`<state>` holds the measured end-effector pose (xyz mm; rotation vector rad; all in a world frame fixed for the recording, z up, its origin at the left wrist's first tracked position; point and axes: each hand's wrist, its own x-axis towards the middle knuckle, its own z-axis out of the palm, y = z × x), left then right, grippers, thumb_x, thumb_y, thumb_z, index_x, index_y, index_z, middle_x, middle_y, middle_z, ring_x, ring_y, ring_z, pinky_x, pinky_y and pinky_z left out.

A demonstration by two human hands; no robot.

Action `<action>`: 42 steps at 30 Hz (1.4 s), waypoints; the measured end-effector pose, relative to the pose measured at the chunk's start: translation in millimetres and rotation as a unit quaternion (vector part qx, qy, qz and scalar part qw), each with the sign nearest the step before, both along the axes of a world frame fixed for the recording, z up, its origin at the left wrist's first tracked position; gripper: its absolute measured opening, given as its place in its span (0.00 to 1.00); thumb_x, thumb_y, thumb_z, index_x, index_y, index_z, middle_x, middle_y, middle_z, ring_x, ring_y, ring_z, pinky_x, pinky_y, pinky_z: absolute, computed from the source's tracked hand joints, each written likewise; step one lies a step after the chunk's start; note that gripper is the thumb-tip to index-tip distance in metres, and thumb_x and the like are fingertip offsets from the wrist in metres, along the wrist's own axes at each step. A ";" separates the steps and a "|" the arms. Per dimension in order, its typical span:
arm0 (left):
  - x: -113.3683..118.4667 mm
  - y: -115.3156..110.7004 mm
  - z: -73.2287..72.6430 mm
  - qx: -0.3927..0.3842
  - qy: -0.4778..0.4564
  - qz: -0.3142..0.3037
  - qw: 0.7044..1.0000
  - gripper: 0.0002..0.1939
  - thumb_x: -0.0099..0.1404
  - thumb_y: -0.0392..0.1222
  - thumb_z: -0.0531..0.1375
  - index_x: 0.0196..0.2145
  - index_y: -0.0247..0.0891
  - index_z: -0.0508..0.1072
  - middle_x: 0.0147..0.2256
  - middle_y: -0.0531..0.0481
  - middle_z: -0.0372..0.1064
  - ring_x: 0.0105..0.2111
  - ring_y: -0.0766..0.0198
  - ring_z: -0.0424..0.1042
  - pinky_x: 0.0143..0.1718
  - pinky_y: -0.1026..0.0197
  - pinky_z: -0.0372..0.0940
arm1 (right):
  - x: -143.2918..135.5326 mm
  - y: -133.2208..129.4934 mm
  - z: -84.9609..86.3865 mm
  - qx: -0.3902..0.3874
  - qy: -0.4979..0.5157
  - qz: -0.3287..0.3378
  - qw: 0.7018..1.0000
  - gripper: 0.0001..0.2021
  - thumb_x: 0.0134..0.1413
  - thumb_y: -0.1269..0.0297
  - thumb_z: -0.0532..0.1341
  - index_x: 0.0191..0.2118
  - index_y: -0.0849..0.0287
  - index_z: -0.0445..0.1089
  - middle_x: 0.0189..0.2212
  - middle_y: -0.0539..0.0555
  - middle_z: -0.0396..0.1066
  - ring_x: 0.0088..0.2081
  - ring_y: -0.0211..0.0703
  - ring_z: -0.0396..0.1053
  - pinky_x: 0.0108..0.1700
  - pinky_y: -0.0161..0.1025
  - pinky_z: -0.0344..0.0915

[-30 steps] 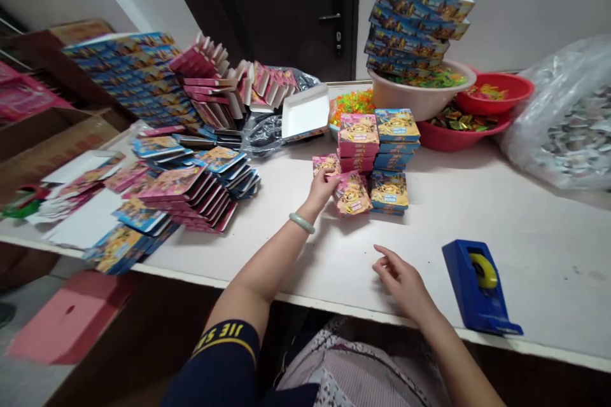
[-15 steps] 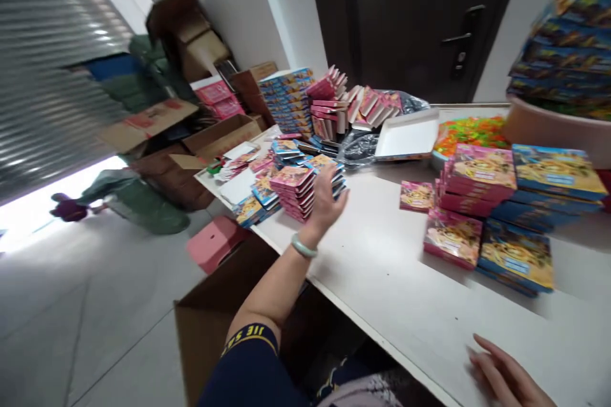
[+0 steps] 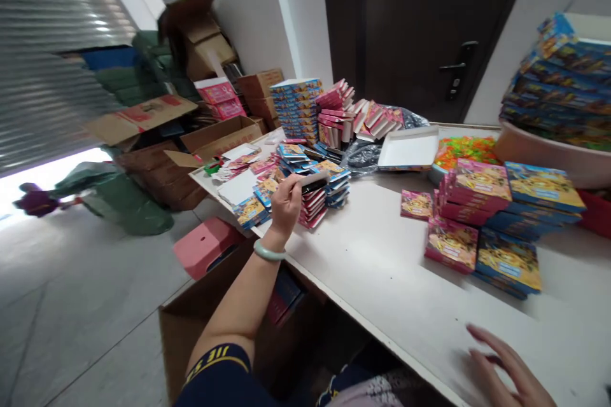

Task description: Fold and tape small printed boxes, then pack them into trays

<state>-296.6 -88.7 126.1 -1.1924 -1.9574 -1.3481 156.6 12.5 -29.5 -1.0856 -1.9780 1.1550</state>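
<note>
My left hand (image 3: 286, 203), a pale bangle at its wrist, is closed on the near end of a thin flat box (image 3: 314, 180). Only its white and black edges show, and its printed face is turned out of sight. Just below it stands a stack of small pink boxes (image 3: 314, 210), beside a stack of blue boxes (image 3: 338, 189). My right hand (image 3: 508, 369) hovers low over the white table's (image 3: 367, 261) near right part, fingers apart and somewhat blurred, with nothing visible in it.
Pink boxes (image 3: 451, 245) and blue boxes (image 3: 508, 261) are stacked at right, behind a single pink box (image 3: 416, 203). Farther back are an open white tray (image 3: 409, 147), bright orange-green pieces (image 3: 465, 149) and a tall blue pile (image 3: 554, 92). An open carton (image 3: 179, 356) stands below the table edge.
My left hand has gone from spread over the pink stack to gripping a thin flat box, and shifted left. My right hand stays low at the right, its fingers slightly more spread.
</note>
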 end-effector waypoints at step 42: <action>254.6 60.4 -91.3 -0.121 -0.223 -0.537 0.805 0.05 0.67 0.36 0.57 0.33 0.38 0.73 0.31 0.47 0.72 0.33 0.64 0.73 0.34 0.62 0.70 | 0.5 -3.1 63.0 0.040 0.085 -0.048 0.994 0.09 0.62 0.59 0.59 0.33 0.56 0.72 0.35 0.55 0.73 0.38 0.44 0.73 0.33 0.35 0.70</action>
